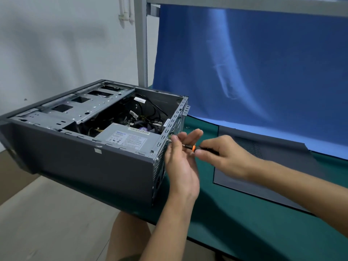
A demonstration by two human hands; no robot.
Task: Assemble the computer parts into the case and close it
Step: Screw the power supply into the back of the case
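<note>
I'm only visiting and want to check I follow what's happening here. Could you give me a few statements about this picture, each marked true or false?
1. The computer case is open on top, with the power supply showing inside. True.
2. The side panel is already fitted on the case. False: it lies flat on the green mat, to the right of the case.
3. The right hand grips the handle of a screwdriver with an orange band. True.
4. The screwdriver points down into the drive bays. False: it points sideways at the case's rear edge.
5. The left hand holds the screwdriver's shaft near the tip. True.
</note>
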